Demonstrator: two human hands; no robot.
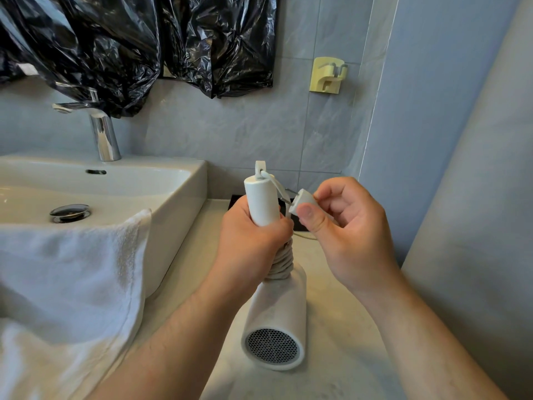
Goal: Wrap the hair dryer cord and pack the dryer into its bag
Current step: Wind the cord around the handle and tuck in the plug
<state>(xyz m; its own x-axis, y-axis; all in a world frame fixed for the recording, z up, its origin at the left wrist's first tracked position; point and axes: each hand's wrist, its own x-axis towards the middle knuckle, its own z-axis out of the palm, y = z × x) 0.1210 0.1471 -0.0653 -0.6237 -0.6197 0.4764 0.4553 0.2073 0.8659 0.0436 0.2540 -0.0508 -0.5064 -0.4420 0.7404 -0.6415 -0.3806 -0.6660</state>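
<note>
Left hand (253, 241) grips dryer (277, 313); right hand (349, 226) seemingly pinches plug (301, 202).

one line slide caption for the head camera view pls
Left hand grips the hair dryer, cord wound round its handle, while the right hand pinches the plug beside the sink.

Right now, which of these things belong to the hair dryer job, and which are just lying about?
In the job: hair dryer, wrapped cord, plug, left hand gripping the dryer, right hand pinching the plug.
Lying about: towel, sink, faucet, black plastic bags, yellow wall hook.
</note>
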